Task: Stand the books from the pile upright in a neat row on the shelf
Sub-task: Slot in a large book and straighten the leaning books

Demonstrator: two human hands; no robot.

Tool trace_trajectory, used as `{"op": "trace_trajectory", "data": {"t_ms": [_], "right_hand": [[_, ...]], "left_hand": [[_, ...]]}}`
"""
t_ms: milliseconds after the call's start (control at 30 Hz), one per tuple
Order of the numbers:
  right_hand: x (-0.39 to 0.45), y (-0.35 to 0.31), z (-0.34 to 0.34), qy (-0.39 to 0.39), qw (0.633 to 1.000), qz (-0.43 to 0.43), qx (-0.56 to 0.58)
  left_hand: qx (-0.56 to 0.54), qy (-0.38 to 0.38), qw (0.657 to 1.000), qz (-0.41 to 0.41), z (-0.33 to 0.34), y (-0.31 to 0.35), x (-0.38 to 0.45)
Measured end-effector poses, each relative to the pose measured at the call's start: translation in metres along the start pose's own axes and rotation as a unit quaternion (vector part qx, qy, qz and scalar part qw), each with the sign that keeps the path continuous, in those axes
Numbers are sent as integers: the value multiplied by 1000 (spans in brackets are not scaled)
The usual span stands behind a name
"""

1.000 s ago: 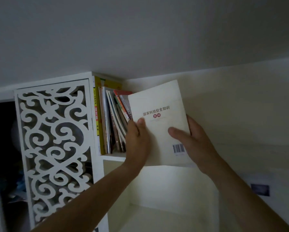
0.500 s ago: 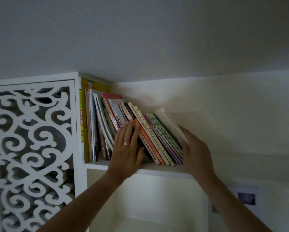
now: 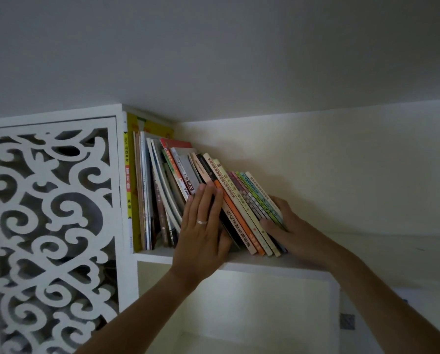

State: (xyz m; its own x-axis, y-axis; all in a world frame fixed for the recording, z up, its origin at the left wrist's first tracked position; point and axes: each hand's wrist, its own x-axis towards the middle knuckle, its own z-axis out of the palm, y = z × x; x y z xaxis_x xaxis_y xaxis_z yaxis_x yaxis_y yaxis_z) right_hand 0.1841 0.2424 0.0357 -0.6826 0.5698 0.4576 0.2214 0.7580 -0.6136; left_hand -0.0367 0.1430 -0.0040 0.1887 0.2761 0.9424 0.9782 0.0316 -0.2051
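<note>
Head view: left hand (image 3: 201, 233) is lying flat, fingers spread, against leaning books (image 3: 229, 200) on shelf (image 3: 277, 264); right hand (image 3: 287, 226) is clasping the row's right end.

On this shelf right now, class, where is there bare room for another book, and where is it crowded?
Free: the shelf board right of the right hand, towards the wall. Crowded: from the yellow book to the leaning books, where the left hand presses.
</note>
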Motion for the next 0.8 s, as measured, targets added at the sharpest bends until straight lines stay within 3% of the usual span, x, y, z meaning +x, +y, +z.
{"op": "trace_trajectory", "data": {"t_ms": [133, 300, 433, 800], "right_hand": [[-1, 6, 7, 26, 999, -4, -28], [3, 1, 20, 73, 990, 36, -119], [4, -6, 21, 72, 983, 42, -163], [36, -33, 76, 111, 994, 2, -23]], "left_hand": [[-18, 11, 1000, -6, 1, 0, -1], [-42, 48, 990, -123, 0, 4, -2], [-34, 34, 992, -118, -1, 3, 0], [5, -5, 997, -81, -6, -30, 7]]}}
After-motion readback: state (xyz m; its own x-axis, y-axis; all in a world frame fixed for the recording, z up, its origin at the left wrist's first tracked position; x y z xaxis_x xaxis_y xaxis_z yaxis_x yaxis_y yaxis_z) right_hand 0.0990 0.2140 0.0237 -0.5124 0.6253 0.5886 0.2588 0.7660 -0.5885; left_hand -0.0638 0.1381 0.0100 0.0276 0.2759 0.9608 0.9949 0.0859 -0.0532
